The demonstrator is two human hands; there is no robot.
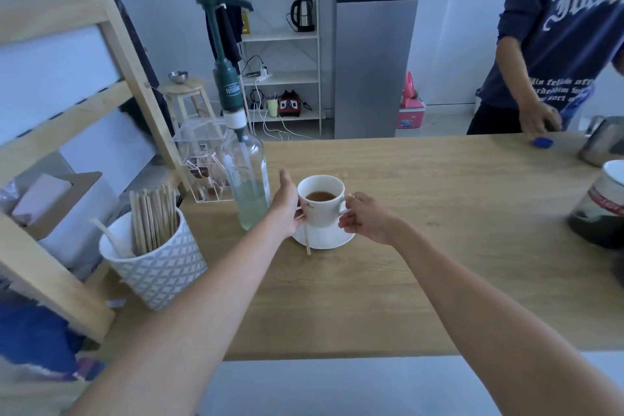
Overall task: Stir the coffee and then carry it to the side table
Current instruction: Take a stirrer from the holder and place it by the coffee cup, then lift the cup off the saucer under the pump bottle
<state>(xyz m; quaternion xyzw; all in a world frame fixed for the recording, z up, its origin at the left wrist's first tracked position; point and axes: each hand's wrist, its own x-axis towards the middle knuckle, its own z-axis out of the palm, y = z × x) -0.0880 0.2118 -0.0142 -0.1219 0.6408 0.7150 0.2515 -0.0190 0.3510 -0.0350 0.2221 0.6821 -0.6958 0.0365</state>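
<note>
A white cup [320, 204] with brown coffee in it stands on a white saucer [326, 238] in the middle of the wooden table [422, 263]. A thin wooden stir stick [307, 240] lies across the saucer's left rim, its end reaching onto the table. My left hand [287, 204] wraps the cup's left side, thumb near the saucer. My right hand [366, 218] pinches the cup's handle on the right. Whether the cup is lifted off the saucer cannot be told.
A clear syrup bottle [250, 179] with a green pump stands just left of the cup. A patterned holder [158, 263] full of wooden sticks is at the near left beside a wooden shelf frame [57, 132]. A dark jar [601, 213] and metal jug [601, 142] sit far right. Another person [553, 44] stands behind the table.
</note>
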